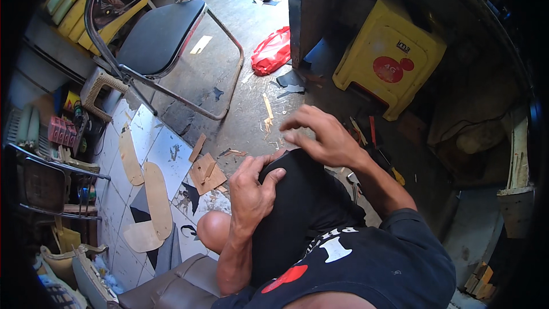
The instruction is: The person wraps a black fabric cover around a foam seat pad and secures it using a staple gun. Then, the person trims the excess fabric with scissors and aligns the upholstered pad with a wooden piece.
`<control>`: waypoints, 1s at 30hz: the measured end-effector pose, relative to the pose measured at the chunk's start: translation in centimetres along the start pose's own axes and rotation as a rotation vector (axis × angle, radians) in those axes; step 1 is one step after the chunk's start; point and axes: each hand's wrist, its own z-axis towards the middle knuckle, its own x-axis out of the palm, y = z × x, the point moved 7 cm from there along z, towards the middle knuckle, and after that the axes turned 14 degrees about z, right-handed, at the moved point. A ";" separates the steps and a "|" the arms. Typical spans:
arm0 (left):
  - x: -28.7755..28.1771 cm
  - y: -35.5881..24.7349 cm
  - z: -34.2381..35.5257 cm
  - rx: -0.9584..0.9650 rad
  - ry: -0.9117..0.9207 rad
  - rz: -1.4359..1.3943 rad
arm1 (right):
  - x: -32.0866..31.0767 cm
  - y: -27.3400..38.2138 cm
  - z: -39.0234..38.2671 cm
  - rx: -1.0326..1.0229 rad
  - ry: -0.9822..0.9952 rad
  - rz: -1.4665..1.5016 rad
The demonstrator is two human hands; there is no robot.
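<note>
My left hand is closed at my bent knee, its thumb and fingers on either side of a thin dark edge. What it grips blends into my black trousers, so I cannot make out its kind. Just above and to the right, my right hand is raised with bent fingers. A gap shows between its thumb and fingers, with nothing visible in it. On the floor left of my knee lie a square wooden piece and rounded thin wooden panels.
A folding chair stands ahead on the left, a yellow plastic stool on the right. Near the doorway lies a red plastic bag. A yellow-handled tool rests right of my forearm. Wood scraps and dark offcuts litter the floor.
</note>
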 end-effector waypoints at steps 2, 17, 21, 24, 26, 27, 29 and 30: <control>0.0 0.0 0.1 -0.008 -0.001 -0.004 | -0.2 1.7 -2.1 -0.156 0.047 -0.123; 1.3 -0.2 1.0 0.019 0.027 0.012 | -0.4 -4.7 -3.8 0.237 0.168 0.188; 1.5 -0.1 1.1 -0.030 0.067 0.000 | -1.8 -3.7 -4.3 0.188 0.106 0.191; 1.4 0.0 1.1 -0.027 0.052 -0.007 | -1.6 -3.6 -5.0 0.188 0.083 0.169; 1.5 0.4 1.1 -0.037 0.073 -0.024 | -1.5 -3.9 -5.3 0.233 0.074 0.202; 1.6 0.6 1.1 -0.043 0.082 -0.031 | -1.4 -4.2 -5.4 0.265 0.071 0.234; 1.6 0.4 1.1 -0.056 0.104 -0.027 | -1.4 -4.5 -5.6 0.304 0.064 0.280; 1.6 0.3 1.1 -0.064 0.114 -0.025 | -1.4 -4.6 -5.7 0.311 0.062 0.293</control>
